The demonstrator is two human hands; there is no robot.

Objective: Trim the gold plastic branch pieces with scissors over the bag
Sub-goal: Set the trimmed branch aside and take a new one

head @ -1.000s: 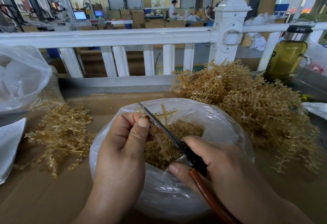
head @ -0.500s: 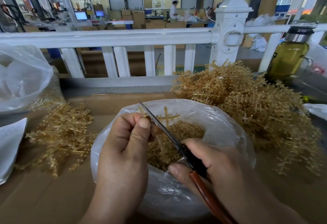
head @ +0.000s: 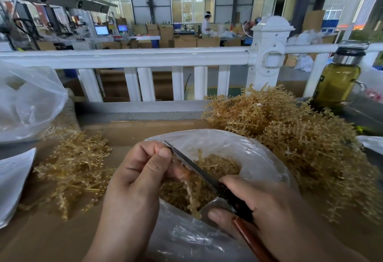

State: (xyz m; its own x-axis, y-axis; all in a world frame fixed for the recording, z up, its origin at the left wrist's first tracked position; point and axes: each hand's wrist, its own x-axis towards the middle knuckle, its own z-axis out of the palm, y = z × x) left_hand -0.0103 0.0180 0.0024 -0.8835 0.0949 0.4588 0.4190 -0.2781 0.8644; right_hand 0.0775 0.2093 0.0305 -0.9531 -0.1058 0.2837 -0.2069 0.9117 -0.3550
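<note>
My left hand (head: 136, 181) pinches a thin gold plastic branch piece (head: 191, 197) between thumb and fingers over the open clear plastic bag (head: 259, 158). The piece hangs down into the bag, blurred. My right hand (head: 265, 203) grips scissors (head: 199, 170) with dark blades and a red-brown handle; the blade tips reach up to my left fingertips. Small gold cut bits (head: 217, 164) fill the bag's bottom.
A big heap of gold branches (head: 290, 137) lies right of the bag, a smaller heap (head: 76, 166) to the left, all on brown cardboard (head: 41, 239). A white railing (head: 145, 58) runs behind. A bottle of yellow-green liquid (head: 337, 81) stands far right; a clear bag (head: 27, 100) and white paper (head: 12, 179) sit left.
The cross-shaped end of the branch that stuck up above the scissors is gone from there; the piece now hangs downward below my left fingers. The scissor tips moved closer to my left thumb.
</note>
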